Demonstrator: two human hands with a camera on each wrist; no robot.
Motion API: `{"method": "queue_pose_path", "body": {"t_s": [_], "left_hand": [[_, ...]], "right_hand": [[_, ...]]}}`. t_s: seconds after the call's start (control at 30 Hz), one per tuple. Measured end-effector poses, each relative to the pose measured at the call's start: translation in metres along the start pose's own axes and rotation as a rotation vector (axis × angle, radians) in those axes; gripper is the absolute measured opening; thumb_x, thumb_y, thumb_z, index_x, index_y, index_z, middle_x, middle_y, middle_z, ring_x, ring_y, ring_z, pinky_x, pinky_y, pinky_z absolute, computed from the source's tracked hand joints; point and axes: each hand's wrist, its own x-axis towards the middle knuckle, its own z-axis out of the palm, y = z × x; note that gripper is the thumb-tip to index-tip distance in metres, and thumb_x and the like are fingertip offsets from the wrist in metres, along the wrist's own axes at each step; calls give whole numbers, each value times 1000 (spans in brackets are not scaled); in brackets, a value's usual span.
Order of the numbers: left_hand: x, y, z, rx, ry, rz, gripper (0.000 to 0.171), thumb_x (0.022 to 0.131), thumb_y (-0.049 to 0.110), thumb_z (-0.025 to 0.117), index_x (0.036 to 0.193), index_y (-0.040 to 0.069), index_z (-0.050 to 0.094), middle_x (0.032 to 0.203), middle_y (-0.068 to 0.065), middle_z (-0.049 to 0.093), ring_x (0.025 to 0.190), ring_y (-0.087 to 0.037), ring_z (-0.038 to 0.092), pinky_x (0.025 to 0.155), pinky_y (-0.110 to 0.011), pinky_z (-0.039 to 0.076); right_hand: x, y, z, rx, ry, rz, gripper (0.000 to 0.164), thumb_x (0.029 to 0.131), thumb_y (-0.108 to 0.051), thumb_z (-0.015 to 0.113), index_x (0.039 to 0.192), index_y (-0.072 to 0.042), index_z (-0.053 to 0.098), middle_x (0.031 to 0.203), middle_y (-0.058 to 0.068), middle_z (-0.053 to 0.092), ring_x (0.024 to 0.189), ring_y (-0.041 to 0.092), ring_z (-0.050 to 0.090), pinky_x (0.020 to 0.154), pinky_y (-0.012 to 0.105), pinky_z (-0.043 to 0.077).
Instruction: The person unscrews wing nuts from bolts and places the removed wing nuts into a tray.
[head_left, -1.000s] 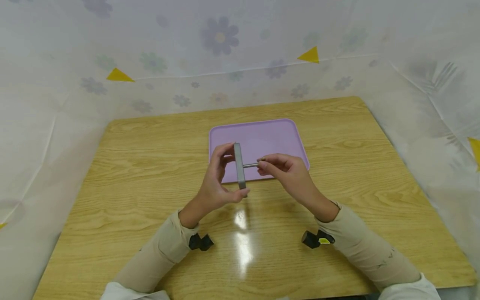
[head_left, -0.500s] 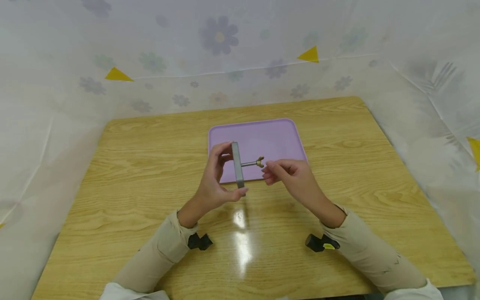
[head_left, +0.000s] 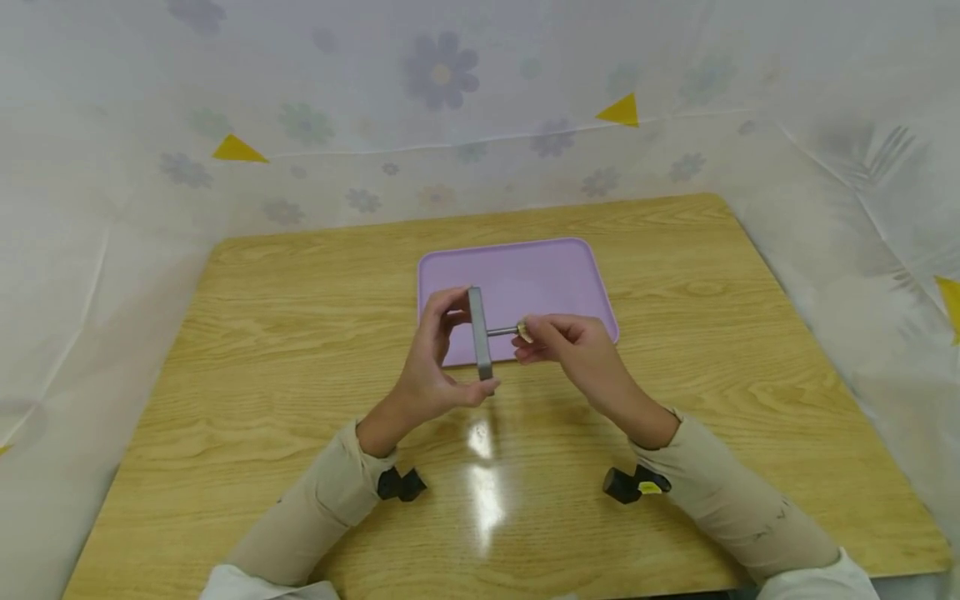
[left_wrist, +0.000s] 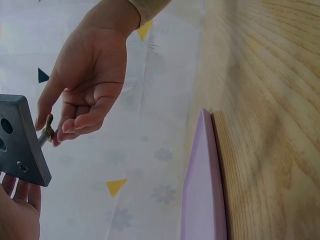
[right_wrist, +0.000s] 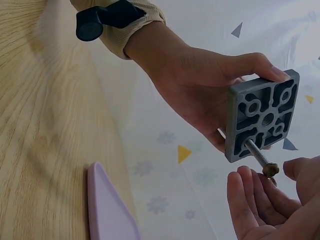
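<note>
My left hand (head_left: 429, 371) holds a grey square plate (head_left: 480, 335) upright by its edges, thumb below and fingers above. In the right wrist view the plate (right_wrist: 264, 117) shows a ribbed face with several round holes. A threaded bolt (head_left: 502, 331) sticks out of a corner hole toward the right. On its end sits a brass wing nut (head_left: 524, 332). The thumb and index finger of my right hand (head_left: 581, 346) are at the wing nut, pinching it, with the other fingers curled loosely beneath.
Behind and below the hands, a shallow lilac tray (head_left: 540, 267) lies on the wood-grain table (head_left: 300, 333). Pale flowered sheeting (head_left: 510, 83) with yellow triangles hangs around the table's back and sides.
Half a second ago my right fingers were off the wing nut, to its right. They have moved back left onto it. The left hand and plate have barely shifted.
</note>
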Motion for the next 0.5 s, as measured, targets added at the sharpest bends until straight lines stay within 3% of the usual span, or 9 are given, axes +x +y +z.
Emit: {"method": "queue_pose_path", "body": {"t_s": [0.2, 0.5], "left_hand": [[-1, 0, 1, -4, -16, -12, 90, 69, 30, 77, 133, -10, 27, 124, -17, 39, 108, -32, 42, 93, -44, 42], [-1, 0, 1, -8, -13, -17, 91, 69, 31, 77, 133, -10, 27, 125, -17, 38, 109, -32, 42, 93, -44, 42]], "right_hand": [[2, 3, -2, -5, -4, -23, 27, 91, -15, 60, 102, 8, 64, 96, 19, 65, 83, 26, 65, 79, 42, 53], [2, 3, -6, -82, 17, -84, 25, 89, -16, 62, 105, 3, 66, 94, 10, 68, 86, 27, 65, 80, 37, 53]]}}
